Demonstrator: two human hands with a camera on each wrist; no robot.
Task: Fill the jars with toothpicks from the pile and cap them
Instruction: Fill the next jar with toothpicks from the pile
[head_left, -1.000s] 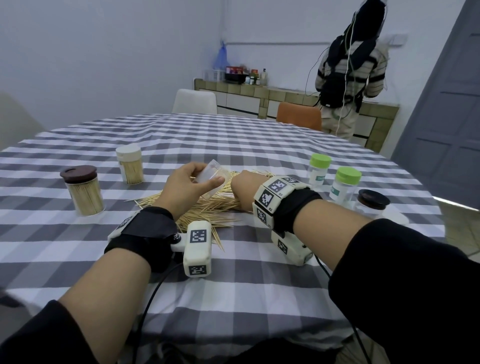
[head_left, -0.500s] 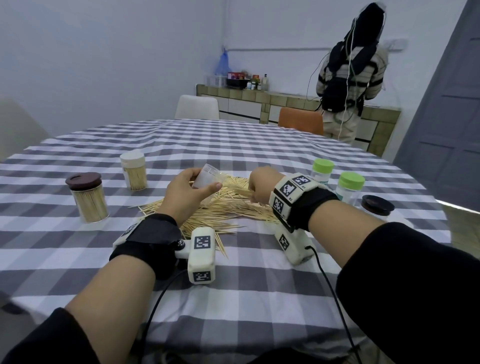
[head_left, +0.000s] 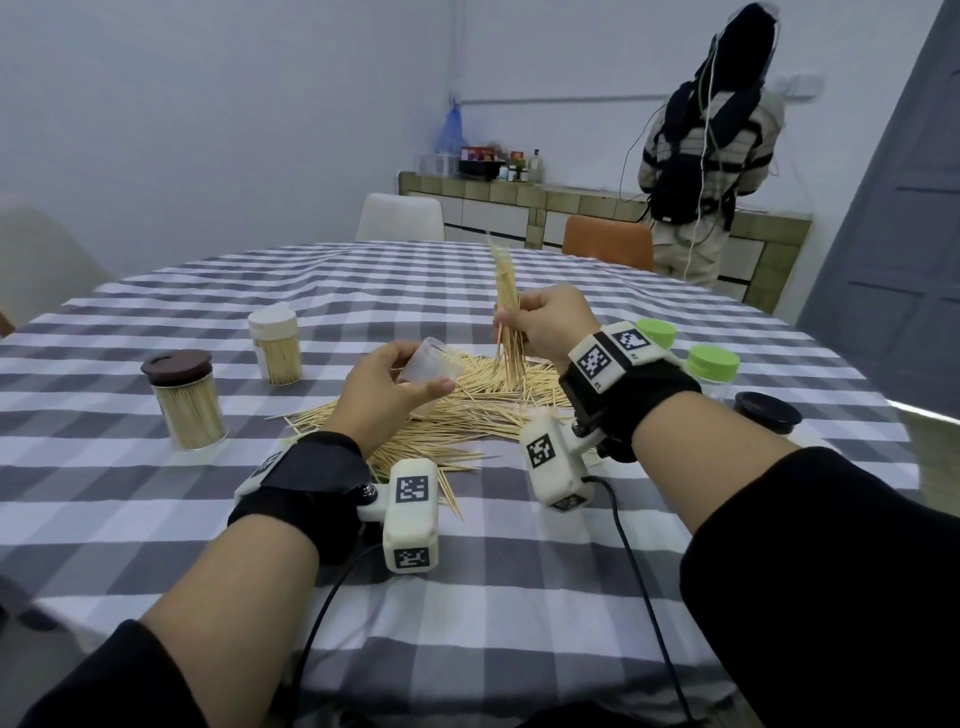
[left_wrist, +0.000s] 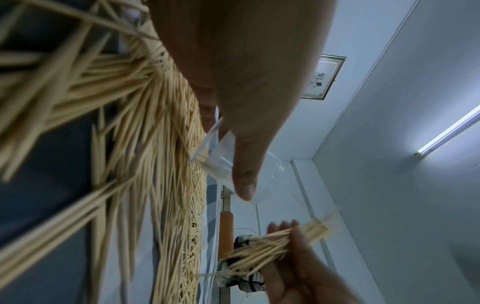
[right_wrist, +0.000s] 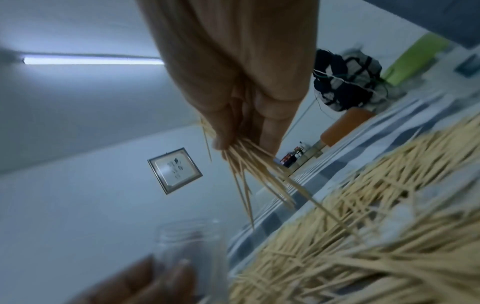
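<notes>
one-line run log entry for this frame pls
phase: loading jar | left hand: holds open clear jar, tilted | right hand: grips toothpick bundle above pile | capped full jars: two, at left

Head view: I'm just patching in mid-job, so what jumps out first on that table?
The right hand grips a bundle of toothpicks upright above the big pile at the table's centre. Beside it, the left hand holds a clear open jar, tilted. Two filled, capped jars stand to the left: brown-lidded and white-lidded.

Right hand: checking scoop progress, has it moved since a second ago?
Yes. The right hand rose off the pile, lifting a toothpick bundle.
</notes>
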